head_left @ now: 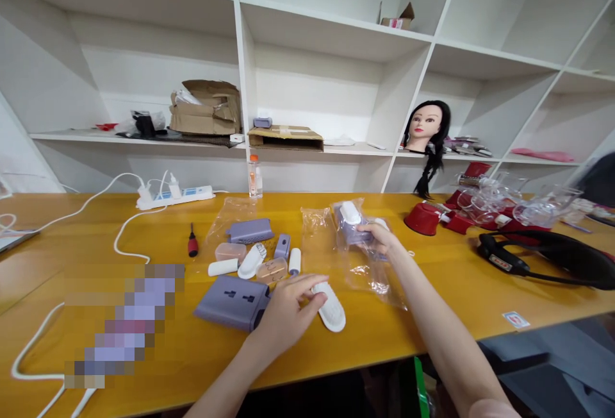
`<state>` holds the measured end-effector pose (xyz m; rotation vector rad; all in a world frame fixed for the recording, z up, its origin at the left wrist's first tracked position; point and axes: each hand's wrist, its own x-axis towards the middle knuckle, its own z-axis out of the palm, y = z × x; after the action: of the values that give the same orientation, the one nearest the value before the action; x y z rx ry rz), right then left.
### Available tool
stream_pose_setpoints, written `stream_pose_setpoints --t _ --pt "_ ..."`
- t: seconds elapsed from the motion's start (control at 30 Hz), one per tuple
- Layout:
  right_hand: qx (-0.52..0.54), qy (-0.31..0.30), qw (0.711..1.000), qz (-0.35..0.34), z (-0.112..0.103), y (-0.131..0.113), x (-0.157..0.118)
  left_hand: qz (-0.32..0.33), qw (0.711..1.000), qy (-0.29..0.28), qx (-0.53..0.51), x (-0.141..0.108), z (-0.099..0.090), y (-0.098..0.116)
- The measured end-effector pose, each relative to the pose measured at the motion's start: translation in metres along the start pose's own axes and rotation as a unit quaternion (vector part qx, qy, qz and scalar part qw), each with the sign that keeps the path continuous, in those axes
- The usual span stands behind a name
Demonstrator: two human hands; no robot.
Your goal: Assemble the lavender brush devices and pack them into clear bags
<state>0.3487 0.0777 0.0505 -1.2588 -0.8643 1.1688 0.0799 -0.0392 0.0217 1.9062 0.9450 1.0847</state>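
Observation:
My left hand [293, 309] has its thumb and index finger closed at the upper end of a white oval piece [332, 310] with a rimmed edge. Beside that wrist lies a purple box-like part [230, 302] with two dark slots. My right hand [379, 238] grips a purple part [350, 233] with a white oval piece on top, in or against a clear plastic bag [365, 274]. Between and behind the hands are another white oval piece [252, 261], a small purple block [282, 246], a white-and-purple cylinder [295, 261] and a translucent orange case [271, 270].
A long purple part [250, 231] lies farther back, near a red-and-black screwdriver [193, 242]. At left are a power strip [175, 197], cables and a pixelated area. Red-based items [423, 218] with clear glasses and a black ring-shaped device [548, 258] occupy the right.

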Motion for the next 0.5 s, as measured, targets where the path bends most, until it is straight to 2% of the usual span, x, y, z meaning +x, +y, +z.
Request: stream_pose_setpoints --t 0.1,0.17,0.33,0.5 --pt "-0.061 -0.006 0.996 0.057 -0.011 0.011 0.007 -0.01 1.0 -0.023 0.012 0.0 -0.002 -0.003" --pt "-0.093 0.001 0.993 0.066 -0.018 0.015 0.01 -0.018 0.999 -0.035 0.017 -0.001 -0.004 -0.004" --pt "-0.187 0.047 0.98 0.054 -0.033 0.018 0.016 -0.01 0.998 -0.057 0.023 0.0 -0.005 -0.006" --pt "-0.311 0.052 0.949 0.021 -0.035 0.02 0.02 0.0 0.996 -0.078 0.034 0.001 -0.004 -0.007"
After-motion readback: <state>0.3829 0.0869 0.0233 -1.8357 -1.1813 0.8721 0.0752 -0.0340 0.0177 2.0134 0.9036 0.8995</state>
